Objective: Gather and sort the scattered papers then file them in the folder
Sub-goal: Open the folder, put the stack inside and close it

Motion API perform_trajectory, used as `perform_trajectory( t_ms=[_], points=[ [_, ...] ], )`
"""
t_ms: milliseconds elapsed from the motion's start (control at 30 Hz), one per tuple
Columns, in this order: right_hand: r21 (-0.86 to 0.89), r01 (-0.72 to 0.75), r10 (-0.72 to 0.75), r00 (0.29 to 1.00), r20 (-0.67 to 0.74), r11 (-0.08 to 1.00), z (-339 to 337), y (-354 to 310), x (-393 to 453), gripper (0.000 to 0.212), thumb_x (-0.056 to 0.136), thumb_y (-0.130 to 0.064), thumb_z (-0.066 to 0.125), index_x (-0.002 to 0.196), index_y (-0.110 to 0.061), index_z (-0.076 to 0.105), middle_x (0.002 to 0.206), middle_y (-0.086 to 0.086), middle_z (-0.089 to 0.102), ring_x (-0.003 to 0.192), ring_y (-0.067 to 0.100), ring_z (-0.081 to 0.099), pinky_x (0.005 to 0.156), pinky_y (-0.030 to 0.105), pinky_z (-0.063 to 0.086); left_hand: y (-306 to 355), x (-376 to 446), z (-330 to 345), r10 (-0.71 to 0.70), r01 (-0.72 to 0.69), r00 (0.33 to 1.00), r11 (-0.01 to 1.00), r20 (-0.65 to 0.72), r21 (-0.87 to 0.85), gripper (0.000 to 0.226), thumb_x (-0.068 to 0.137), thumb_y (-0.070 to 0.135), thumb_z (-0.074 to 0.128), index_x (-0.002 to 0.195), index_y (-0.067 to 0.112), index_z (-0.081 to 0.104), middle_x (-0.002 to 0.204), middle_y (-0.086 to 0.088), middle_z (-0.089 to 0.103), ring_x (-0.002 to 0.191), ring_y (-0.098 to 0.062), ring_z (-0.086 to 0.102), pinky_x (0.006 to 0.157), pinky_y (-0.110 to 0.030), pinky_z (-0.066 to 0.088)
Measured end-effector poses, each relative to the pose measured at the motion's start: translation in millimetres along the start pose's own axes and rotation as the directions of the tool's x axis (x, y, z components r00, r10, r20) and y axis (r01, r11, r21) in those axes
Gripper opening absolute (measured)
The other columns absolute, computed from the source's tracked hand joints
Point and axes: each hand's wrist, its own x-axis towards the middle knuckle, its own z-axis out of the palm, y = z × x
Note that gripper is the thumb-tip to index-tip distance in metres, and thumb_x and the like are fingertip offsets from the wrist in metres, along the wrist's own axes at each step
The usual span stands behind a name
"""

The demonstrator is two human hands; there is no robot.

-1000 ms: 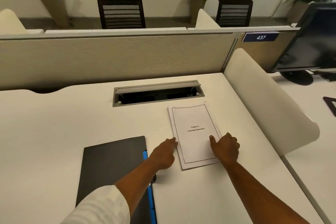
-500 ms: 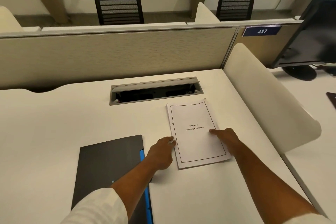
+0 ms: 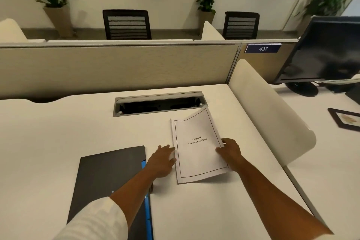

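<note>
A stack of white papers [image 3: 196,154] with a bordered title page lies on the white desk [image 3: 58,132], its top right corner curling upward. My right hand [image 3: 229,150] pinches the right edge of the top sheets, thumb on top. Flat against the stack's left edge rests my left hand [image 3: 161,160], fingers spread and holding nothing. A closed dark folder [image 3: 109,177] with a blue spine edge lies left of the papers, partly under my left forearm.
A grey cable slot [image 3: 158,103] opens in the desk just behind the papers. A curved white divider [image 3: 268,111] stands to the right, with a monitor [image 3: 327,50] and a framed picture [image 3: 346,119] on the neighbouring desk. A beige partition [image 3: 116,68] backs the desk.
My right hand has slid to the stack's right edge and lifted it, so the top right corner curls up. The left hand stays at the left edge.
</note>
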Motion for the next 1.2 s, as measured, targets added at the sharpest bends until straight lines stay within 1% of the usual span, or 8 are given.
perform_trajectory(
  t_ms=[133, 267, 367, 467, 567, 767, 933, 1200],
  points=[
    [0.267, 0.044, -0.059, 0.997, 0.045, 0.963, 2, 1, -18, 0.028, 0.086, 0.003, 0.065, 0.111, -0.009, 0.070, 0.105, 0.011, 0.075, 0.086, 0.027, 0.072, 0.077, 0.037, 0.058, 3, -11, -9, -0.255, 0.107, 0.937, 0.861, -0.239, -0.498, 0.063, 0.098, 0.040, 0.051, 0.150, 0.011, 0.029, 0.157, -0.008, 0.031, 0.143, -0.026, 0.031, 0.116, -0.038, 0.029],
    [0.381, 0.060, -0.122, 0.983, 0.141, 0.923, 9, -7, -38, 0.027, 0.090, 0.001, 0.066, 0.106, -0.020, 0.070, 0.099, 0.006, 0.078, 0.082, 0.022, 0.076, 0.067, 0.030, 0.059, 2, -22, -20, -0.371, 0.144, 0.923, 0.577, -0.101, -0.804, 0.071, 0.097, 0.045, 0.052, 0.153, 0.017, 0.019, 0.158, -0.002, 0.029, 0.142, -0.026, 0.033, 0.109, -0.040, 0.033],
    [0.454, 0.112, -0.197, 0.970, 0.145, 0.884, 16, -16, -53, 0.027, 0.093, -0.002, 0.064, 0.113, -0.021, 0.066, 0.099, 0.004, 0.079, 0.086, 0.022, 0.076, 0.070, 0.030, 0.059, 0, -29, -27, -0.388, 0.035, 0.908, 0.449, -0.159, -0.893, 0.042, 0.099, 0.035, 0.052, 0.134, 0.012, 0.049, 0.139, -0.005, 0.054, 0.117, -0.018, 0.056, 0.095, -0.031, 0.044],
    [0.453, 0.241, -0.301, 0.951, 0.065, 0.859, 24, -28, -66, 0.026, 0.097, -0.007, 0.062, 0.120, -0.017, 0.059, 0.109, 0.002, 0.073, 0.098, 0.020, 0.071, 0.082, 0.035, 0.058, 7, -39, -37, -0.442, -0.146, 0.808, 0.491, -0.390, -0.859, 0.011, 0.100, 0.020, 0.051, 0.100, 0.026, 0.060, 0.110, -0.001, 0.069, 0.088, -0.008, 0.064, 0.072, -0.020, 0.050],
    [0.427, 0.375, -0.387, 0.920, -0.062, 0.823, 35, -36, -78, 0.025, 0.097, -0.013, 0.063, 0.117, -0.023, 0.053, 0.111, -0.008, 0.067, 0.101, 0.008, 0.066, 0.082, 0.025, 0.053, 13, -52, -39, -0.392, -0.271, 0.745, 0.560, -0.539, -0.783, 0.012, 0.100, 0.024, 0.051, 0.095, 0.031, 0.060, 0.095, 0.008, 0.070, 0.090, -0.014, 0.067, 0.076, -0.027, 0.054],
    [0.392, 0.443, -0.422, 0.895, -0.145, 0.806, 55, -37, -89, 0.036, 0.095, -0.022, 0.068, 0.119, -0.032, 0.044, 0.109, -0.014, 0.060, 0.102, 0.010, 0.062, 0.082, 0.031, 0.055, 20, -67, -29, -0.294, -0.364, 0.701, 0.635, -0.650, -0.681, 0.017, 0.103, 0.025, 0.042, 0.120, 0.026, 0.047, 0.106, 0.011, 0.062, 0.097, -0.010, 0.063, 0.073, -0.019, 0.052],
    [0.439, 0.436, -0.376, 0.900, -0.220, 0.786, 56, -46, -95, 0.047, 0.094, -0.025, 0.069, 0.120, -0.051, 0.039, 0.112, -0.027, 0.057, 0.104, 0.001, 0.059, 0.079, 0.017, 0.049, 23, -73, -32, -0.190, -0.407, 0.695, 0.690, -0.693, -0.598, 0.013, 0.103, 0.026, 0.037, 0.116, 0.027, 0.039, 0.108, 0.009, 0.057, 0.098, -0.013, 0.061, 0.066, -0.010, 0.053],
    [0.467, 0.411, -0.324, 0.910, -0.258, 0.783, 55, -44, -98, 0.064, 0.083, 0.002, 0.069, 0.122, -0.038, 0.038, 0.103, -0.028, 0.059, 0.098, -0.010, 0.060, 0.066, 0.010, 0.053, 24, -78, -39, -0.125, -0.497, 0.671, 0.656, -0.731, -0.568, 0.022, 0.103, 0.018, 0.041, 0.115, 0.036, 0.035, 0.114, 0.008, 0.056, 0.103, -0.011, 0.063, 0.076, -0.021, 0.058]
  ],
)
